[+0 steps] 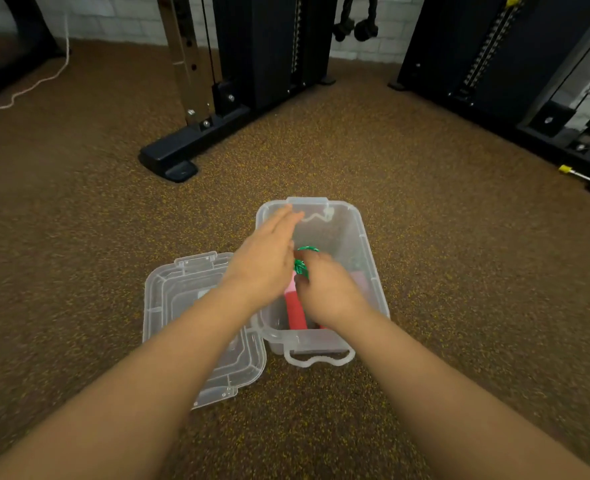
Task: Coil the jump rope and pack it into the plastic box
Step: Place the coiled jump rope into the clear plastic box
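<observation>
A clear plastic box stands open on the floor in front of me. Inside it lies the jump rope, with a green cord and red and pink handles. My right hand reaches down into the box, fingers curled around the green cord. My left hand hovers flat over the box's left rim, fingers stretched forward and holding nothing. Most of the cord is hidden under my hands.
The box's clear lid lies flat on the floor just left of the box, under my left forearm. Black gym machine frames stand beyond and at the right. A white cord trails across the speckled brown floor at far left.
</observation>
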Tool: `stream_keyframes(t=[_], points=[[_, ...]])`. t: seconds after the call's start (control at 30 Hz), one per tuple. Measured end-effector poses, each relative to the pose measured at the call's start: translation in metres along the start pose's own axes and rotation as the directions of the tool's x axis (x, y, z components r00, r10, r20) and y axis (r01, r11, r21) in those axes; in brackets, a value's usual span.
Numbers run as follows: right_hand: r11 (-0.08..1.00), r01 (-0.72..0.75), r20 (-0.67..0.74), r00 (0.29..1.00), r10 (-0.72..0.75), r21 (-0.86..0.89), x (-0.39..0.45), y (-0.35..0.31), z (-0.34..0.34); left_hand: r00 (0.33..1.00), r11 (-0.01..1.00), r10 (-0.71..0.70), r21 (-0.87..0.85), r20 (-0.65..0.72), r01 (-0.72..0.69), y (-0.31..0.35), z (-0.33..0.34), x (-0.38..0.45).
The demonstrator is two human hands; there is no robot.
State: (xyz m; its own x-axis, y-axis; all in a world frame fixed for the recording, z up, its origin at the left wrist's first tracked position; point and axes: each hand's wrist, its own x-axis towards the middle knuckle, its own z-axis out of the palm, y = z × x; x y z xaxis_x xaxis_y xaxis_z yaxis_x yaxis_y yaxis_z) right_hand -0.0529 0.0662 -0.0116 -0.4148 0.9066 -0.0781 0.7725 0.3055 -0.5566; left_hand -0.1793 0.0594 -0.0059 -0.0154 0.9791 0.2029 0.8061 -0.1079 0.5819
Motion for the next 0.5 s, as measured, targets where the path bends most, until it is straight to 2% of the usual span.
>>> stream_keyframes(t=[0.07,0.13,0.23,0.3,0.33,0.4,0.5], points=[[0.99,0.134,-0.069,0.989,-0.131,0.037,-0.01,-0.022,0.003,0.985,0.999,-0.045,-0.023,-0.168,0.041,-0.021,-0.021,-0.019],[0.963,0.266,-0.105,0.96,-0.261,0.033,-0.021,-0.044,0.014,0.98,0.989,-0.14,0.025,-0.144,0.145,-0.047,-0.034,-0.04],[0.904,0.426,-0.052,0.904,-0.423,0.045,-0.041,-0.075,0.036,0.983,0.971,-0.183,0.157,-0.002,0.181,-0.074,-0.046,-0.079],[0.861,0.509,0.039,0.86,-0.509,0.014,-0.054,-0.089,0.054,0.958,0.94,-0.218,0.303,0.185,0.156,-0.087,-0.044,-0.104],[0.841,0.54,0.094,0.839,-0.536,-0.023,-0.059,-0.094,0.063,0.927,0.904,-0.232,0.417,0.296,0.093,-0.093,-0.039,-0.116],[0.83,0.549,0.235,0.823,-0.517,-0.098,-0.069,-0.096,0.079,0.844,0.87,-0.264,0.492,0.467,0.0,-0.109,-0.029,-0.138],[0.86,0.485,0.433,0.816,-0.381,-0.158,-0.081,-0.086,0.093,0.795,0.879,-0.339,0.471,0.503,0.076,-0.132,-0.025,-0.164]])
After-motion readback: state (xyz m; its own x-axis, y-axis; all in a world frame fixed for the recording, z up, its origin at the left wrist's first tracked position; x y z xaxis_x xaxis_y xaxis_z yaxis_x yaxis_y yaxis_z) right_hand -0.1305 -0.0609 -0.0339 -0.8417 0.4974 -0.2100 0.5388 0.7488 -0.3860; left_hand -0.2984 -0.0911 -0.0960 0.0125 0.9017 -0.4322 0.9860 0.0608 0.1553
